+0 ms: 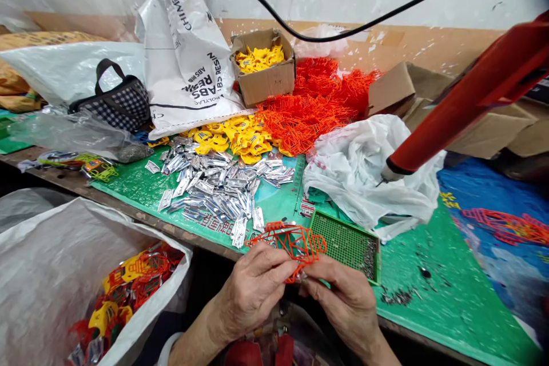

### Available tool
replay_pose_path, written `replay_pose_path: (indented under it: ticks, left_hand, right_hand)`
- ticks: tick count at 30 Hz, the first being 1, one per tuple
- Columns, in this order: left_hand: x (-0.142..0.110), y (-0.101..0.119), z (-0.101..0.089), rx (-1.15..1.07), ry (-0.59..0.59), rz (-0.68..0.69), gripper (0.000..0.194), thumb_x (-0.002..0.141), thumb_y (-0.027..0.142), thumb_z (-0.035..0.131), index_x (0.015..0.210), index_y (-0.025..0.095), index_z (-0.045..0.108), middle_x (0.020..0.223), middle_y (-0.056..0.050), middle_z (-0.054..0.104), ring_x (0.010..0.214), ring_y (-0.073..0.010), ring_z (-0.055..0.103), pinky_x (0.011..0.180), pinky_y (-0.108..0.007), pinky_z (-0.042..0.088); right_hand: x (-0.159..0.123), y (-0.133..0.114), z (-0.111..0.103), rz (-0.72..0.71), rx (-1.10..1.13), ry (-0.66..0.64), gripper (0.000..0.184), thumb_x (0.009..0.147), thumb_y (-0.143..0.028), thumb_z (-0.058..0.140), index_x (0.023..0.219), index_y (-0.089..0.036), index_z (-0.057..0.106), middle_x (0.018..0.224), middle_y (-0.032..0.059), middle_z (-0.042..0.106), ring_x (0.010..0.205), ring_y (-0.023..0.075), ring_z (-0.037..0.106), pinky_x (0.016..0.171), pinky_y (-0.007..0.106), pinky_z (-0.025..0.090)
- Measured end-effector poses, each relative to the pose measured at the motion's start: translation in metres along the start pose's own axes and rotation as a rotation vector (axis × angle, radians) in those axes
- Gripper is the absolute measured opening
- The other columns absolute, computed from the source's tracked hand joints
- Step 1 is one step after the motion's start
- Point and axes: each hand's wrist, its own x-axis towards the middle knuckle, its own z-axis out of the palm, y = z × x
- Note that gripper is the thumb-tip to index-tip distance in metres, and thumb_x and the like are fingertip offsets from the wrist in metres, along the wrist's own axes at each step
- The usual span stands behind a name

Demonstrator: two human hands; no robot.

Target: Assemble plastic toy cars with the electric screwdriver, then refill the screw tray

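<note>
Fingertips of left hand (257,283) and right hand (343,297) pinch an orange plastic frame (295,242), its long axis running left to right, just beside the green tray (349,243). Beyond the tray, left, a white sack (184,57) reads "ABS RESIN", "CHIMEI".

My fingers (288,270) cover the lower part of the orange frame (295,240). The red tool (467,91) is cut off at the right edge. The small pieces (398,296) on the counter (454,309) are too small to identify.
</note>
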Motion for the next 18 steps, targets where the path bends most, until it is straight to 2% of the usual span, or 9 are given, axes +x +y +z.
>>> replay_pose_path:
  ticks: [8, 12, 14, 18]
  left_hand:
    - [-0.002, 0.003, 0.003, 0.015, 0.001, 0.001, 0.038, 0.084, -0.002, 0.051, 0.117, 0.012, 0.061, 0.097, -0.01, 0.071, 0.086, -0.0186, 0.061, 0.077, -0.032, 0.055]
    - [-0.003, 0.004, 0.003, 0.042, -0.005, 0.01, 0.037, 0.085, -0.001, 0.05, 0.117, 0.013, 0.061, 0.095, -0.009, 0.071, 0.084, -0.0181, 0.061, 0.076, -0.032, 0.055]
    - [-0.004, 0.004, 0.003, 0.061, -0.025, 0.019, 0.036, 0.084, -0.002, 0.049, 0.116, 0.012, 0.061, 0.094, -0.01, 0.071, 0.083, -0.0185, 0.061, 0.075, -0.032, 0.055]
    - [-0.004, 0.004, 0.006, 0.132, -0.052, 0.025, 0.029, 0.087, -0.001, 0.047, 0.11, 0.01, 0.061, 0.088, -0.01, 0.069, 0.077, -0.0189, 0.058, 0.068, -0.032, 0.053]
  right_hand:
    - [-0.004, 0.002, 0.002, 0.019, 0.069, 0.035, 0.02, 0.085, -0.008, 0.065, 0.096, -0.024, 0.071, 0.066, 0.0004, 0.068, 0.055, 0.0125, 0.062, 0.052, 0.022, 0.052]
    - [-0.008, 0.004, 0.003, 0.017, 0.037, 0.025, 0.021, 0.085, -0.008, 0.065, 0.098, -0.024, 0.07, 0.07, 0.0004, 0.069, 0.058, 0.0128, 0.064, 0.055, 0.022, 0.054]
    - [-0.01, 0.003, 0.003, -0.028, -0.096, 0.023, 0.025, 0.086, -0.008, 0.062, 0.105, -0.023, 0.069, 0.075, 0.002, 0.069, 0.061, 0.0128, 0.065, 0.057, 0.021, 0.054]
    - [-0.012, 0.002, 0.002, -0.181, -0.636, 0.069, 0.027, 0.088, -0.011, 0.058, 0.111, -0.019, 0.071, 0.074, 0.0051, 0.061, 0.061, 0.0134, 0.058, 0.053, 0.022, 0.05]
